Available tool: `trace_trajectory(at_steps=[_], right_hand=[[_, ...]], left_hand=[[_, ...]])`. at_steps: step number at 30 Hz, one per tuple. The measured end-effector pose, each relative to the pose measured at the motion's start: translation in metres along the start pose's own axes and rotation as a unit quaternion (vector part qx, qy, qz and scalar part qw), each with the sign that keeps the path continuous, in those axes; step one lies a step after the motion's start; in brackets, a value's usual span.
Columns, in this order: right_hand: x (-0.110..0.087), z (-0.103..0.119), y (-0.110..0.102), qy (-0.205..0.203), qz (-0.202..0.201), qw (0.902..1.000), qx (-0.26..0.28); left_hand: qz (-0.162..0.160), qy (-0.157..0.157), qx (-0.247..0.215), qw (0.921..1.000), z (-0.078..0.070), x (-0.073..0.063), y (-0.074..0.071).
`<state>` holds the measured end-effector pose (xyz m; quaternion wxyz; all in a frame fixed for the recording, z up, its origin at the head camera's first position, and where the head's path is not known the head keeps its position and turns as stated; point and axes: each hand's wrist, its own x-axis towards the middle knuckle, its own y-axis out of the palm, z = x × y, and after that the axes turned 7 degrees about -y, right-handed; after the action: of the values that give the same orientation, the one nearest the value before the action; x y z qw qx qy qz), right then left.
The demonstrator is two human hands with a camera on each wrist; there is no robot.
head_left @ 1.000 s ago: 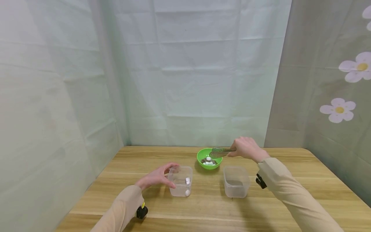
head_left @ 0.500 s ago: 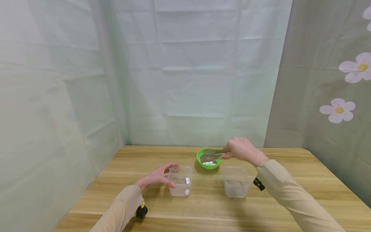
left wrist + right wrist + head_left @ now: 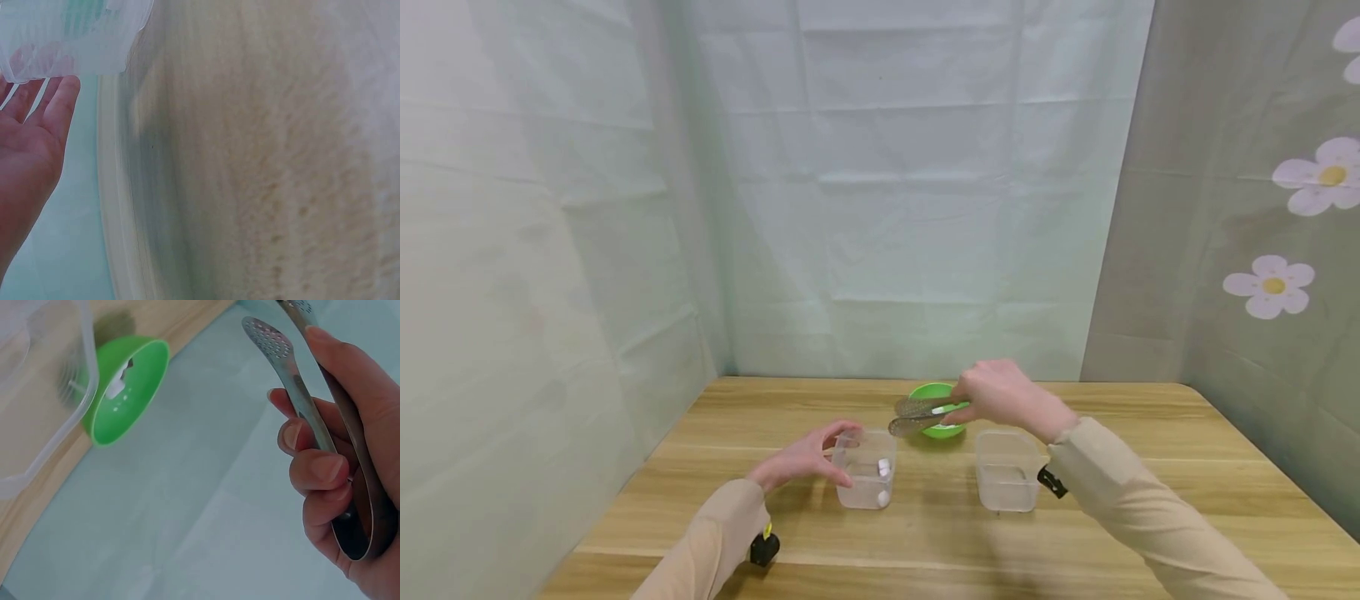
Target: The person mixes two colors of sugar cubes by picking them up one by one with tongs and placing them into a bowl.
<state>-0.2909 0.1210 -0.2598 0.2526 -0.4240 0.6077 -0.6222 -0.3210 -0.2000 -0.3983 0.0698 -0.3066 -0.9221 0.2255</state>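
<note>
My right hand [image 3: 1003, 396] grips metal tongs [image 3: 300, 394] with perforated ends, held above the green bowl [image 3: 134, 397]. The tongs' two ends stand apart, and no piece shows between them. White marshmallow-like pieces [image 3: 115, 387] lie in the bowl, partly hidden behind the tongs in the head view. My left hand [image 3: 801, 461] holds the left side of a clear plastic container [image 3: 853, 496], thumb at the front and fingers behind. A few white pieces [image 3: 883, 468] sit inside that container, along its right side.
A second clear plastic container [image 3: 1007, 483] stands on the wooden table [image 3: 820, 558], to the right and below my right hand. The table's back edge runs close behind the bowl. A pale curtain [image 3: 895, 208] hangs behind and on both sides.
My right hand has carried the tongs leftward across the bowl, so their ends now reach past its left rim toward the left container. My left hand and both containers stay in place.
</note>
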Motion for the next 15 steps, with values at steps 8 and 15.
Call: trace_trajectory(at_steps=[8,15], right_hand=[[0.020,0.021,0.007,-0.036,0.018,0.9984,-0.040],[0.042,0.038,0.013,-0.025,0.045,0.9957,-0.077]], left_hand=[[0.000,-0.003,0.001,1.0000,0.000,0.000,0.001],[0.000,-0.001,0.006,1.0000,-0.003,0.000,0.001]])
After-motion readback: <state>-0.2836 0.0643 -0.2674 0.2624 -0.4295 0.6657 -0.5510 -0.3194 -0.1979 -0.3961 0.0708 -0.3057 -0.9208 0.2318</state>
